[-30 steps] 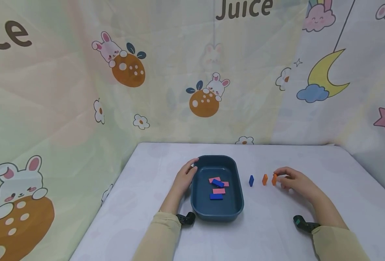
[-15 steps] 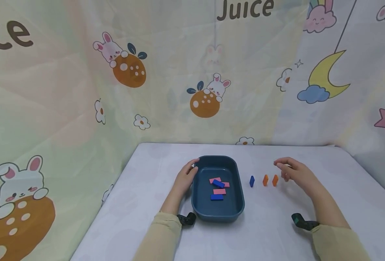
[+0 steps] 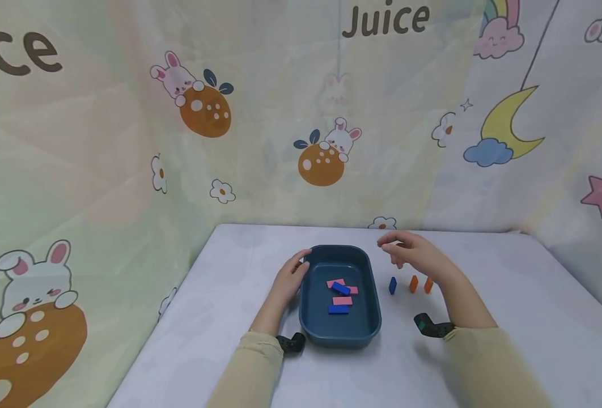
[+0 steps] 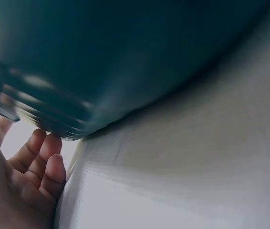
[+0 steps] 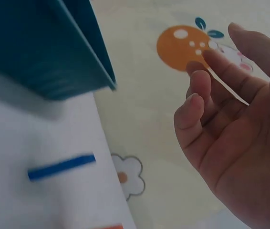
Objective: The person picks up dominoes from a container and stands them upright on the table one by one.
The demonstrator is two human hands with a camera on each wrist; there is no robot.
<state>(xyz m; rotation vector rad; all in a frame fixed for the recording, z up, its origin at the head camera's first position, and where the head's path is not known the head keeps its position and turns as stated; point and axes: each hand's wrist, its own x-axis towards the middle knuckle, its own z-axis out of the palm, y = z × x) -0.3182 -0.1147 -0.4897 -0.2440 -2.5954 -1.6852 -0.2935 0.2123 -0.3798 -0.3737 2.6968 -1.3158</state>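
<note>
A dark blue plastic tub [image 3: 339, 341] stands on the white-covered table. My left hand [image 3: 287, 284] holds its left rim; in the left wrist view, fingertips [image 4: 55, 164] rest against the outer wall. Flat in the tub lie pink domino blocks [image 3: 342, 301] and blue domino blocks [image 3: 338, 310]. To the tub's right a blue domino [image 3: 393, 285] stands on edge, then an orange domino [image 3: 413, 284] and a second orange domino [image 3: 428, 285] in a row. Above and behind the blue one hovers my right hand [image 3: 413, 252], fingers loosely bent and holding nothing.
Behind the table [image 3: 510, 272] hangs a printed cloth [image 3: 260, 170] with rabbits, a moon and flowers. Each wrist wears a black camera, such as the right wrist camera [image 3: 432, 327]. The table's back edge runs just beyond the tub.
My right hand has let go of the rightmost orange domino, which stays standing, and has moved left to above the blue domino. My left hand and the tub stay put.
</note>
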